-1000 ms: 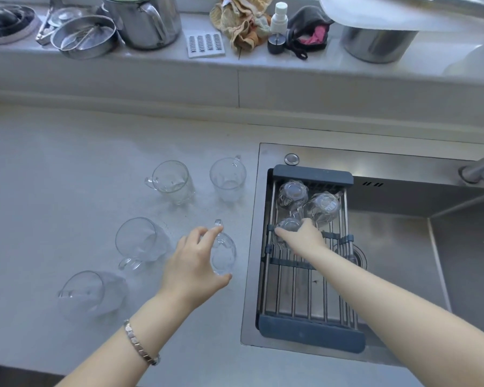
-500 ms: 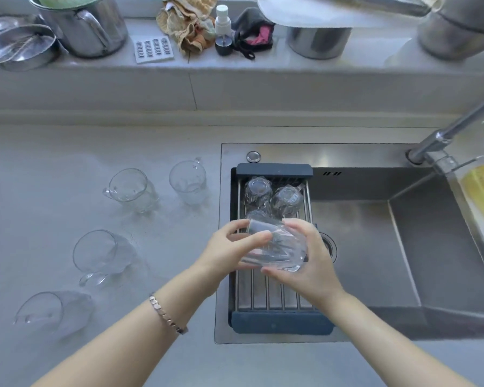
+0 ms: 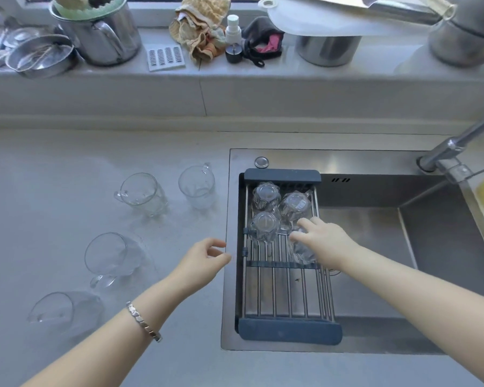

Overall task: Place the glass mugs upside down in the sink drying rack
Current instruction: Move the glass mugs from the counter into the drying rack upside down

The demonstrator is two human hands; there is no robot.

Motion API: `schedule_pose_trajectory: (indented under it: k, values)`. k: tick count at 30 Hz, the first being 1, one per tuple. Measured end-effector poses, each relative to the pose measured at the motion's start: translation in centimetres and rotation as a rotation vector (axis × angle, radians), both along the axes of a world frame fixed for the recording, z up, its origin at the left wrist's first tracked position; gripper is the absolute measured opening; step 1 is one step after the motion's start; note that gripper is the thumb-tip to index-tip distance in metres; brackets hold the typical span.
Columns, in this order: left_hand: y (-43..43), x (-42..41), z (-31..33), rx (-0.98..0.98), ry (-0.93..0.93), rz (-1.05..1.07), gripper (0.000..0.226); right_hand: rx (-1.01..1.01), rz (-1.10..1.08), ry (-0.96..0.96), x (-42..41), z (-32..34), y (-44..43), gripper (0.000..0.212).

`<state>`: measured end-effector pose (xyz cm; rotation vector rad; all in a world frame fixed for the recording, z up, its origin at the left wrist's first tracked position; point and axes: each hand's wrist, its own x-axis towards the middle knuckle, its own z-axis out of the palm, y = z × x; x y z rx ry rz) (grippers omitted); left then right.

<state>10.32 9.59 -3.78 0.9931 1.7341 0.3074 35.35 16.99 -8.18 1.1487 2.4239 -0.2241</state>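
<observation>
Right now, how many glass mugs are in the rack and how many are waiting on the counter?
Mugs upside down in the drying rack: 4, the last under the right hand
Mugs on the counter: 4
Total: 8 mugs

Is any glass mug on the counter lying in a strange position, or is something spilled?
Yes. The clear glass mug nearest the camera and the next one up lie tipped on their sides on the grey counter. No spill stands out.
</observation>
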Motion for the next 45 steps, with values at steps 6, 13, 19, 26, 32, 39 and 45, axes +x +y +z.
schedule_pose_trajectory:
  k: [6, 13, 19, 26, 32, 39, 45]
  values:
    - [-0.5, -1.1, -0.2, 0.032, 0.031, -0.036, 0.029, -0.01, 0.024, -0.071, -0.5, -1.5, 0.0, 0.069]
    - [-0.2, -2.7, -0.6, 0.089, 0.134, -0.089, 0.029, 0.075, -0.057, 0.012, -1.5, -0.9, -1.0, 0.069]
    - [1.5, -7.4, 0.7, 0.431, 0.533, -0.088, 0.041, -0.091, -0.331, 0.571, -9.9, 3.3, 1.9, 0.059]
    - [5.3, -13.8, 0.6, 0.253, 0.783, -0.087, 0.092, -0.411, -0.788, 0.938, -21.5, 1.6, 4.6, 0.109]
    - [7.9, -14.6, -1.0, 0.152, 0.707, -0.16, 0.101, -0.303, -0.986, 1.066, -22.8, 0.1, 4.2, 0.088]
    - [7.1, -12.8, -0.6, 0.212, 0.638, -0.005, 0.079, -0.489, -0.958, 1.079, -14.1, 3.5, -0.3, 0.078]
    - [1.7, -6.5, -0.3, 0.318, 0.423, -0.031, 0.085, -0.714, -1.181, 1.007, -4.4, 3.9, -6.9, 0.088]
